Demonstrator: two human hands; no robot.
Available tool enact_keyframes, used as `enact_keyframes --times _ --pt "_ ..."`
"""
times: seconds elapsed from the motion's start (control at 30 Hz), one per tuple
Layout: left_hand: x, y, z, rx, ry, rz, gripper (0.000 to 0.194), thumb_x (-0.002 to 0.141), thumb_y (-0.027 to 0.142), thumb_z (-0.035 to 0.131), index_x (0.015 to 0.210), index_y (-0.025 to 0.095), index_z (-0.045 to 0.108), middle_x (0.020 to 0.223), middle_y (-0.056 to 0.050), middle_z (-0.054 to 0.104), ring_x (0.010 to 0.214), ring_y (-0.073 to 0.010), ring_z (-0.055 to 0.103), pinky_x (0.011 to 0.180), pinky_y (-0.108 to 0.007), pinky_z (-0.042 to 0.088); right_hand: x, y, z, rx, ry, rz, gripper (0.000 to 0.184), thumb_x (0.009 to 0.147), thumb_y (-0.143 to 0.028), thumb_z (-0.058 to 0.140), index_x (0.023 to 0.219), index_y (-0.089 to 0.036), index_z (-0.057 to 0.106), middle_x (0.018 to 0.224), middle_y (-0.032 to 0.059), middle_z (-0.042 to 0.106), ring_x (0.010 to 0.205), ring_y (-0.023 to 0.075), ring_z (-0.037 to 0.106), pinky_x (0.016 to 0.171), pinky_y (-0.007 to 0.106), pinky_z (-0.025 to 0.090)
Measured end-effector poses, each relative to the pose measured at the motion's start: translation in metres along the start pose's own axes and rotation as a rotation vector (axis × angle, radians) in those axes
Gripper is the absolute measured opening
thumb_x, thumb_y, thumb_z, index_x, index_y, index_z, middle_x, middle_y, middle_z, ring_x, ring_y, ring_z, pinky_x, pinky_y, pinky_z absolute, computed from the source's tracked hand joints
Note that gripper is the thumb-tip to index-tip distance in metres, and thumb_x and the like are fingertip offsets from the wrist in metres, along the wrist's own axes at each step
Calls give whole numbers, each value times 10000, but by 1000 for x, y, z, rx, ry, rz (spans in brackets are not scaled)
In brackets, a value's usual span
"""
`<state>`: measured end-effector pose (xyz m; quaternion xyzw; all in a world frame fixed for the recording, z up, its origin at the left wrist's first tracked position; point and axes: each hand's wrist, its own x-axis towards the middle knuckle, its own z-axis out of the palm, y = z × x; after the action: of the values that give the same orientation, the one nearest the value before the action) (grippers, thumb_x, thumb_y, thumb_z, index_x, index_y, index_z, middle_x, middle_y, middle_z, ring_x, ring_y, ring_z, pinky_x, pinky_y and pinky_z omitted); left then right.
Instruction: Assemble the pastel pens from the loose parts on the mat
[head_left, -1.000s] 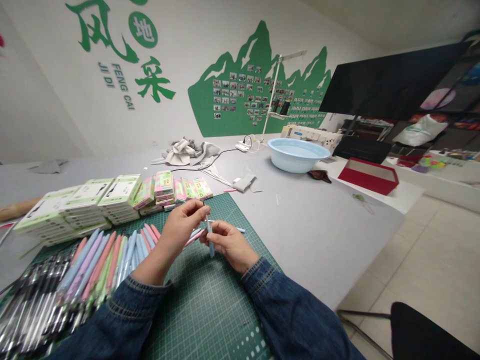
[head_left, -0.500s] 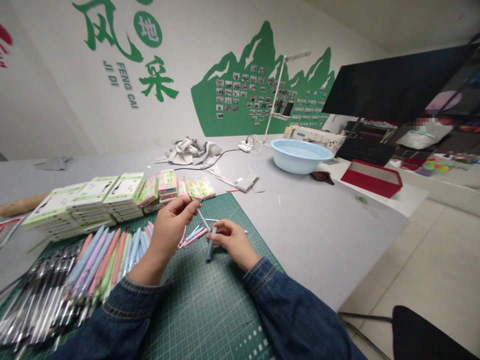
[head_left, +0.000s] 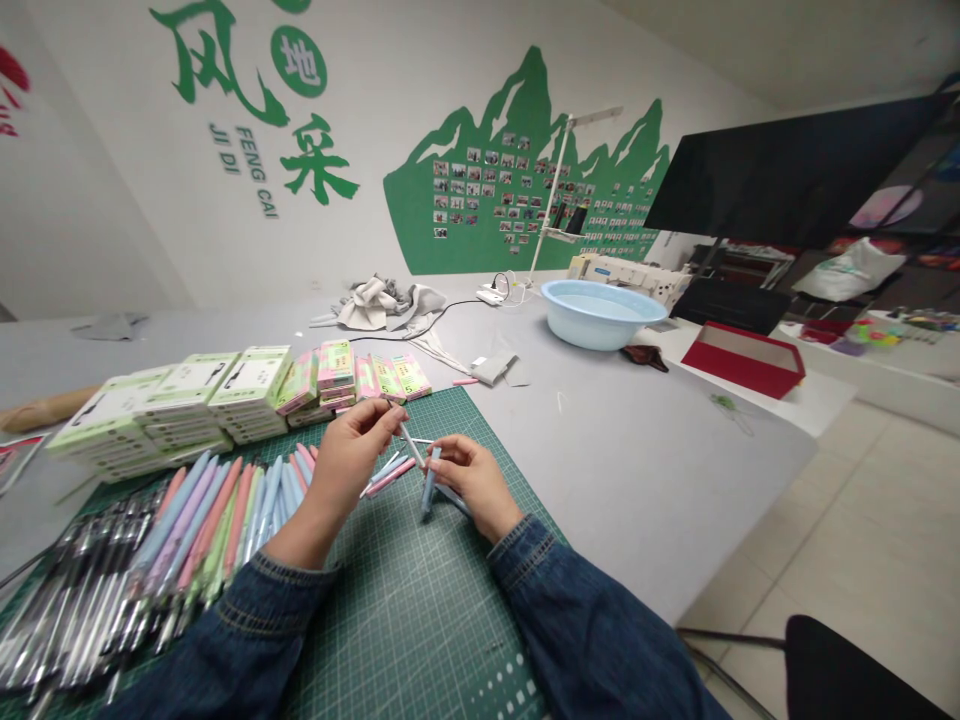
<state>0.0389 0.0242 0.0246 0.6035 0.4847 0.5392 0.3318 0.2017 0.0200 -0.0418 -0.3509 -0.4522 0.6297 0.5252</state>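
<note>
My left hand pinches a thin pale pen refill between thumb and fingertips; it slants down toward the other hand. My right hand is closed on a short blue pen barrel, held tilted with its lower end near the mat. The refill's lower end is close to the top of the barrel; whether they touch I cannot tell. Another blue-grey piece shows under the right fingers. Behind the hands, loose pink, blue and white pen parts lie on the green cutting mat.
Left of my arms lie rows of pastel pens and clear pen parts with black tips. Stacked boxes stand behind them. Farther back are crumpled cloth, a blue basin and a red box.
Both hands have shifted slightly right, and the blue barrel has moved a little right with the right hand. A second blue-grey piece now shows under the right fingers. Both grips hold.
</note>
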Motion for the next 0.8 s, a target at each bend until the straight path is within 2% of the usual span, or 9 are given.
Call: enact_keyframes --times 0.2,0.37,0.43,0.53,0.6,0.7,0.8 --pt "-7 14 5 102 42 96 200 819 366 573 755 183 623 659 19 573 588 -109 480 550 -214 356 -3 -2 2 -152 -15 -148 211 652 -252 743 846 -180 696 827 31 692 785 177 622 754 314 463" --pt "-10 17 6 240 77 173 208 828 382 548 779 198 632 720 5 624 642 -134 533 605 -229 393 -6 -5 3 -183 -6 -171 208 645 -268 751 829 -181 710 825 35 695 790 184 615 758 319 464" --pt "-9 15 7 290 33 199 214 835 381 531 779 201 633 742 -1 640 661 -142 547 618 -233 397 -6 -6 4 -142 -5 -143 232 644 -280 759 849 -182 713 827 36 696 784 179 613 753 317 464" --pt "-8 12 9 367 -140 205 247 855 374 489 731 204 617 699 3 638 665 -149 559 628 -238 394 -7 -6 6 5 -85 -64 268 678 -314 743 904 -172 714 791 41 690 732 165 613 731 322 472" --pt "-7 11 9 412 -211 189 272 863 376 466 699 205 599 653 10 623 646 -150 553 628 -242 390 -8 -6 9 106 -130 -18 284 695 -327 733 923 -158 713 768 47 682 700 156 612 728 332 481" --pt "-6 10 8 410 -206 169 273 858 388 470 700 203 594 637 13 611 630 -147 537 634 -247 389 -10 -8 11 190 -133 25 291 696 -321 735 920 -136 711 759 57 676 675 142 608 715 324 489" --pt "-4 3 9 269 -200 97 263 838 404 510 702 196 593 618 18 583 595 -133 510 596 -240 380 -11 -9 12 228 -136 46 270 706 -322 731 901 -135 709 725 44 661 627 117 584 652 277 478"
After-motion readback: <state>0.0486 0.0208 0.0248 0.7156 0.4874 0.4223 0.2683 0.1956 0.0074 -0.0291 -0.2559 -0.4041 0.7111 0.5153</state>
